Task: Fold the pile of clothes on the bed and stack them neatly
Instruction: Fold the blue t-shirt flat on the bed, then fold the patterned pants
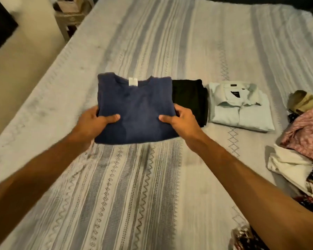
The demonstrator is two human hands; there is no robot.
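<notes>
The folded blue T-shirt (135, 109) sits at the centre of the frame, gripped on both sides: the left hand (96, 121) and the right hand (179, 120) each have a thumb on top and fingers curled under the side edges, a hold that likely keeps the folds together while the bundle is carried or set down. Its near edge seems slightly raised off the bed (152, 186), though that is hard to tell. The shirt's right edge overlaps a folded black garment (190, 98), probably the place it is meant to be stacked. Just to the right lies a folded pale collared shirt (242, 107), apart from the black one. At the right edge of the frame a pile of unfolded clothes (304, 141) waits, pink, white and patterned. The white tag (132, 81) at the T-shirt's neck and the dark collar label (232, 85) are too blurred to read.
</notes>
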